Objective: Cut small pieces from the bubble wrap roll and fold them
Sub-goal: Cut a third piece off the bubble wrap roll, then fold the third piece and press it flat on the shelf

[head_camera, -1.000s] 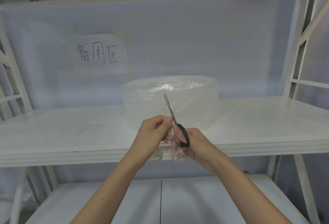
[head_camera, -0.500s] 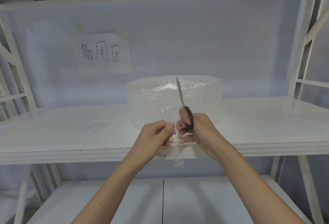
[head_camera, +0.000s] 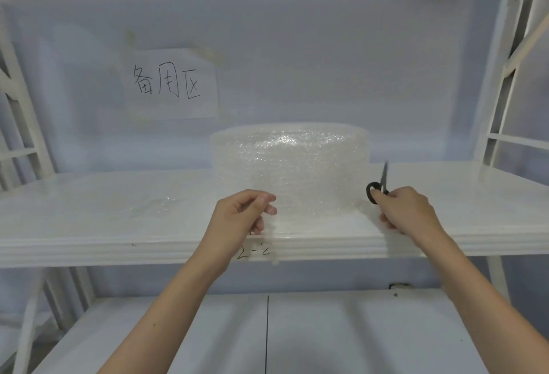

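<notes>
A clear bubble wrap roll (head_camera: 289, 166) lies flat on the white middle shelf (head_camera: 89, 225). My left hand (head_camera: 240, 216) is in front of the roll's left side and pinches a clear strip of bubble wrap (head_camera: 274, 243) that hangs down over the shelf's front edge. My right hand (head_camera: 407, 210) is to the right of the roll and grips black-handled scissors (head_camera: 378, 185) with the blades closed and pointing up. Small folded bubble wrap pieces (head_camera: 157, 207) lie on the shelf at the left.
A paper sign with handwritten characters (head_camera: 170, 85) is taped to the back wall. White rack posts (head_camera: 502, 82) stand at both sides. A lower shelf (head_camera: 267, 338) lies below my forearms, and another shelf closes the space overhead.
My right hand has carried the scissors away from the left hand, out to the right of the roll. The left hand has risen slightly and still pinches the strip.
</notes>
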The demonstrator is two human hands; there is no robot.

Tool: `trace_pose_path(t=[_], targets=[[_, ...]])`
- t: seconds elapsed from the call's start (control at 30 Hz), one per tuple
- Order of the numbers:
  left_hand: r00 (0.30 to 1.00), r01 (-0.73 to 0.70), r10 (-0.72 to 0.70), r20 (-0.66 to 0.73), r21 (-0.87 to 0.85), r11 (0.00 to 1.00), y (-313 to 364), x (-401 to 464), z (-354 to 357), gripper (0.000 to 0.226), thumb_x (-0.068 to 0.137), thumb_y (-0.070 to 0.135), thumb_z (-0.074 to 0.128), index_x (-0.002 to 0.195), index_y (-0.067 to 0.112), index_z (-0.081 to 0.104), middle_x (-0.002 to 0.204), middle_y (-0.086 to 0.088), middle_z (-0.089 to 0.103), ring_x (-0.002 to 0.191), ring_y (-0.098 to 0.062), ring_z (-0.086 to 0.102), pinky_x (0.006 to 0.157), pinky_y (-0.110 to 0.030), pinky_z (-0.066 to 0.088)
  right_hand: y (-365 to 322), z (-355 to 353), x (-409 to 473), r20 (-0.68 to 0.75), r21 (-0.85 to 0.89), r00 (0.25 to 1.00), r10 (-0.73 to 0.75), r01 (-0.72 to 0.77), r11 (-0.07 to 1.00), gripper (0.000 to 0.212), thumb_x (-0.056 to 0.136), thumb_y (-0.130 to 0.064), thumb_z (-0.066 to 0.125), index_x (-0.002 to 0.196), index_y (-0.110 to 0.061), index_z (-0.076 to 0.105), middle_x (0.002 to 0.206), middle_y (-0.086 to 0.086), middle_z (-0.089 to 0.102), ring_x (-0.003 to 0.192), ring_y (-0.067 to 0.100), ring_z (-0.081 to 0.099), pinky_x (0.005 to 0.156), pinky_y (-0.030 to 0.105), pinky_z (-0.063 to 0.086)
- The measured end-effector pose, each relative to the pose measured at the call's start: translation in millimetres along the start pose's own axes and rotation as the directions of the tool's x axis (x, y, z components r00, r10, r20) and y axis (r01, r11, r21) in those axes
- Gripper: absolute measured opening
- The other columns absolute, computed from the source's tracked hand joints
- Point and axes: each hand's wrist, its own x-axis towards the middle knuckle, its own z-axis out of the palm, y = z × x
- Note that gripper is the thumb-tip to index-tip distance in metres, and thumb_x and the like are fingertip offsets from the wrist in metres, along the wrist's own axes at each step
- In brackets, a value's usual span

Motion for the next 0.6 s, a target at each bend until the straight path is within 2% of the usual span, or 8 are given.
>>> trace_pose_path(t=[0.1,0.17,0.23,0.33,0.43,0.53,0.6], targets=[[1.0,0.009,-0.009,0.002,-0.017,1.0,1.3,-0.8,2.3,0.018,0.097,0.019,0.058,0.092,0.018,0.076,0.079,0.004,0.075,0.052,-0.008,0.053,0.057,-0.019,0.048,-1.6,5.4,-0.2,0.001,-0.291,1.0,-0.024,0.023,0.956,0.048,0.09,-0.048,0.048,0.073,-0.006,0.06,0.081,0.013,0.064,0.067,0.028,0.056,0.057,0.031,0.038],[1.0,0.01,-0.01,0.005,-0.023,1.0,3.6,-1.4,2.7,0.018,0.096,0.019,0.059,0.091,0.018,0.077,0.08,0.005,0.075,0.053,-0.01,0.052,0.056,-0.018,0.048,-4.1,10.7,-0.8,0.001,-0.374,0.999,-0.036,0.034,0.927,0.045,0.094,-0.046,0.042,0.076,-0.007,0.056,0.1,0.017,0.057,0.075,0.032,0.052,0.065,0.033,0.039],[1.0,0.004,-0.004,0.005,-0.022,1.0,5.9,-1.9,1.0,0.017,0.094,0.02,0.062,0.089,0.019,0.078,0.08,0.006,0.073,0.055,-0.011,0.052,0.057,-0.02,0.048,-6.6,14.5,-3.0,-0.018,-0.417,0.998,-0.053,0.041,0.908,0.044,0.097,-0.043,0.041,0.083,-0.005,0.059,0.11,0.02,0.05,0.077,0.033,0.047,0.069,0.034,0.038],[1.0,0.0,0.0,-0.012,-0.015,1.0,8.2,-2.5,-6.6,0.015,0.091,0.024,0.065,0.088,0.021,0.079,0.071,0.014,0.069,0.056,-0.011,0.05,0.059,-0.019,0.047,-8.4,20.0,-5.3,-0.056,-0.504,0.994,-0.096,0.055,0.862,0.039,0.094,-0.037,0.048,0.097,-0.002,0.063,0.111,0.017,0.048,0.075,0.032,0.044,0.066,0.033,0.036],[0.999,0.009,-0.008,-0.037,0.022,1.0,9.1,-3.7,-17.0,0.015,0.09,0.028,0.065,0.09,0.023,0.079,0.054,0.019,0.06,0.056,-0.012,0.044,0.058,-0.011,0.042,-10.1,26.4,-4.8,-0.115,-0.635,0.971,-0.21,0.091,0.767,0.038,0.096,-0.035,0.047,0.098,-0.003,0.066,0.109,0.015,0.052,0.071,0.029,0.043,0.061,0.03,0.033],[0.999,0.007,-0.005,-0.047,0.032,0.999,7.7,-4.5,-26.6,0.015,0.091,0.029,0.064,0.091,0.025,0.079,0.055,0.021,0.06,0.057,-0.013,0.04,0.056,-0.012,0.039,-10.8,34.8,-2.0,-0.165,-0.735,0.941,-0.295,0.083,0.673,0.034,0.098,-0.031,0.045,0.093,-0.005,0.067,0.105,0.013,0.053,0.069,0.026,0.04,0.052,0.027,0.023],[0.998,0.014,-0.014,-0.063,0.01,1.0,6.4,-5.1,-32.8,0.016,0.092,0.027,0.063,0.089,0.025,0.079,0.06,0.025,0.062,0.054,-0.008,0.039,0.057,-0.018,0.038,-14.1,40.5,-3.5,-0.205,-0.75,0.908,-0.365,0.093,0.654,0.022,0.093,-0.022,0.053,0.089,-0.003,0.062,0.101,0.016,0.053,0.071,0.027,0.038,0.053,0.029,0.024]])
